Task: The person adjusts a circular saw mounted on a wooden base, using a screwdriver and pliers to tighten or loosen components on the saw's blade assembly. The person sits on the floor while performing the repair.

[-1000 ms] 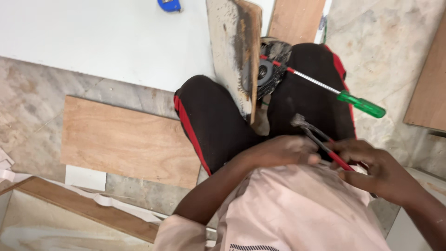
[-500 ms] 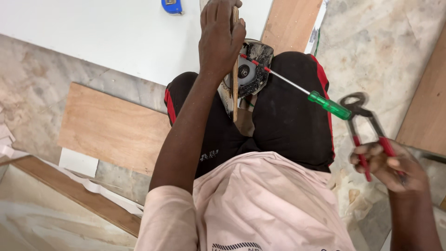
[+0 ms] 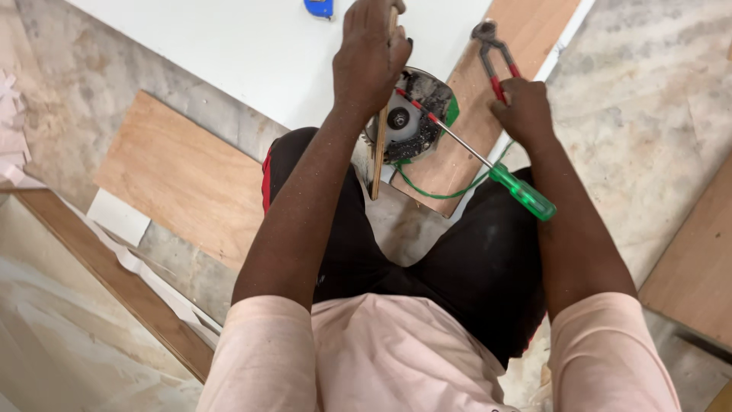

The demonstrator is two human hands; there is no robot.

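My left hand grips the top edge of a thin wooden board held on edge in front of my knees. My right hand holds red-handled pincers, jaws pointing away over a plywood strip. A circular saw with a green cord lies just right of the board. A screwdriver with a red-banded shaft and green handle rests across the saw and my right thigh.
A large white sheet lies ahead with a blue tape measure on it. A plywood panel lies on the marble floor to the left, another plywood piece at right, and a wooden frame edge at lower left.
My right hand has swung the pincers from low at my right side up and forward over the plywood strip. My left hand stays on the upright board.
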